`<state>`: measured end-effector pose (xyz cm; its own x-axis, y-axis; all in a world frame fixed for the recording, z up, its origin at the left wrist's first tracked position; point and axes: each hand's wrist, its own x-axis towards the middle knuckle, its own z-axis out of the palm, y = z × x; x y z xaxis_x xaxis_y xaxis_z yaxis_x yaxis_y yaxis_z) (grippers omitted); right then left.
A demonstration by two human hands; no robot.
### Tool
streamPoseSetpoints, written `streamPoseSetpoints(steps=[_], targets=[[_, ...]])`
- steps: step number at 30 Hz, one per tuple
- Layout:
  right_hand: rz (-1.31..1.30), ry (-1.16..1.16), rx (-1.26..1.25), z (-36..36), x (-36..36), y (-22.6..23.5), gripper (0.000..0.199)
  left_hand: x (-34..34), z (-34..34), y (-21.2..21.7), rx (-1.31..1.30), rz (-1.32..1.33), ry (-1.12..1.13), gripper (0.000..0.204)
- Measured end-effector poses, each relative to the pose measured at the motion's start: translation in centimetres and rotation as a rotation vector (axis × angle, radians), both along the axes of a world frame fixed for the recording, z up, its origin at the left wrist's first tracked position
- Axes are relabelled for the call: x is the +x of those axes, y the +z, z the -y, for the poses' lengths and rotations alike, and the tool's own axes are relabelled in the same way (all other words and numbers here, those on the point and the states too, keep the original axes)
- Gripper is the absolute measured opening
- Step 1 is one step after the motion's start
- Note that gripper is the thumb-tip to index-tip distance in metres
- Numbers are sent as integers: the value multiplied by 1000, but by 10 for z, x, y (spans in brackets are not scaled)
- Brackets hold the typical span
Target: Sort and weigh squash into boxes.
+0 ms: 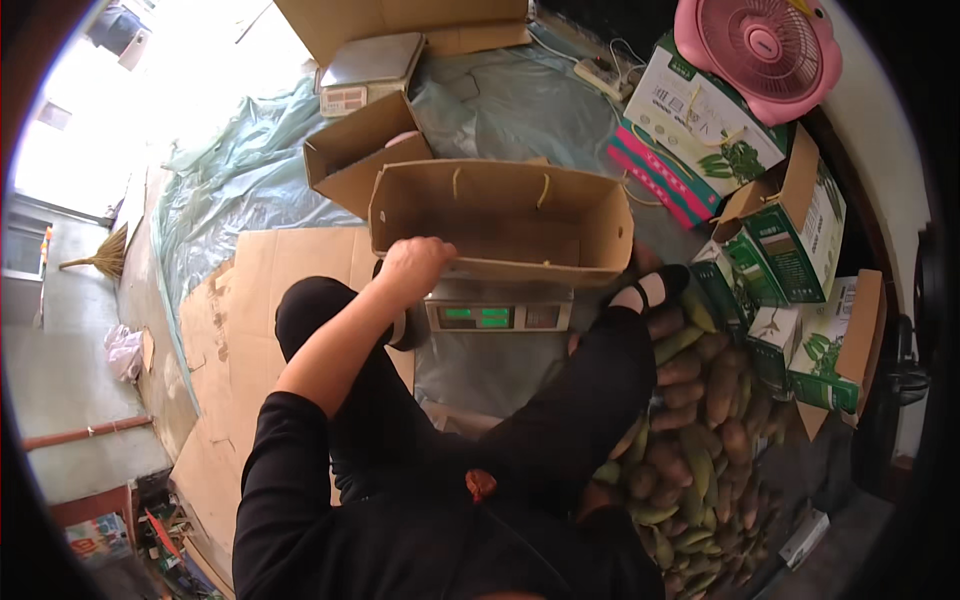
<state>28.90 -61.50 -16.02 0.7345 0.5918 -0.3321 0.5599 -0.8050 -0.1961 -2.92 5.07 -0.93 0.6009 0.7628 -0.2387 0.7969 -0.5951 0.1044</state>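
An open cardboard box (500,268) with two yellow cord handles stands on a digital scale (500,312) between my feet, and its inside looks bare. The fingers of my left hand (415,270) are closed over the box's near edge, toward its left corner. The scale's green display is lit. Down at my right side, my right hand (598,497) is mostly hidden in shadow beside a heap of long brown and green vegetables (690,450). What its fingers do there does not show.
A second open box (365,150) and another scale (370,72) stand beyond on plastic sheeting (480,100). Flattened cardboard (290,300) lies at left. Green-and-white cartons (790,240) and a pink fan (762,45) stand at right. A broom (108,255) lies far left.
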Motion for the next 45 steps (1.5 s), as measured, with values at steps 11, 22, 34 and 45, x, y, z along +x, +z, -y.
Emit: streamPoseSetpoints(steps=[11,22,34,45], targets=[[-11,100,-18,23,-23,16,45,7,4,-2,-60,50,-15,22],[-57,438,223,-165,12,-49,48,15,24,18,-190,-60,-105,29],[-76,294,831,-438,24,243,51,10,24,-8,-228,75,-119,25],[-344,1053,754,-625,-116,247,50,11,23,-21,-199,36,-127,20]])
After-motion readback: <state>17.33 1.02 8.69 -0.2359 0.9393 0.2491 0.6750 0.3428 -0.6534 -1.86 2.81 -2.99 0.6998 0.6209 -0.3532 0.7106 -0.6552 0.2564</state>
